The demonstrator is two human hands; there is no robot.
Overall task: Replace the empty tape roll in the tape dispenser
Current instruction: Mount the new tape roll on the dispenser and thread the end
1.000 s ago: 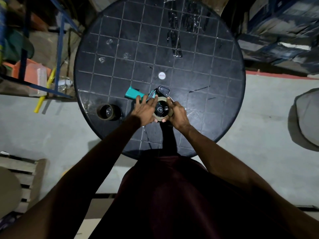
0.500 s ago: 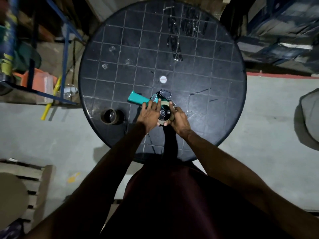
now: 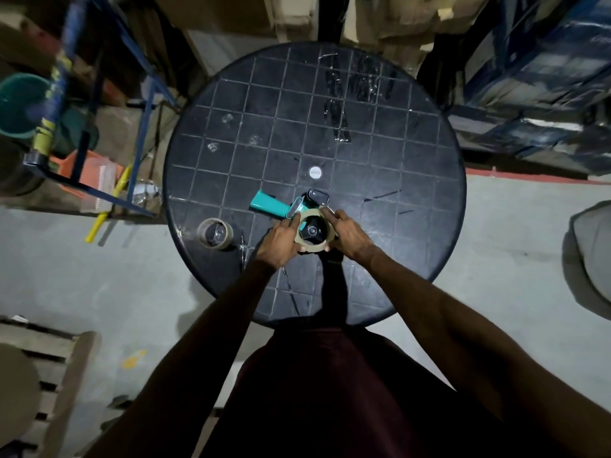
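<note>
Tape dispenser (image 3: pixel 299 208) lies flat on the round black table (image 3: pixel 413 160), toward the near half, teal handle pointing left and away, black head on the far side. A tape roll (image 3: pixel 313 230) sits over the dispenser's black hub, tan ring around a dark centre.

Left hand (image 3: pixel 281 238): fingers curled against the roll's left rim, gripping it. Right hand (image 3: pixel 348 233): fingers pinch the roll's right rim, forefinger reaching up toward the head.

Second roll (image 3: pixel 215 233) stands apart on the table's left edge, hollow core showing; likely the removed empty, though how much tape it carries is too dim to judge.

Step, as I read it: seating the roll on the hub. Next move probably calls for pressing it fully down, then finding the loose end and leading it toward the head.

Hard to make out: whether the roll is fully seated; the tape's free end; the cutter blade. Thumbs mostly hidden under the roll. Light is poor throughout.
</note>
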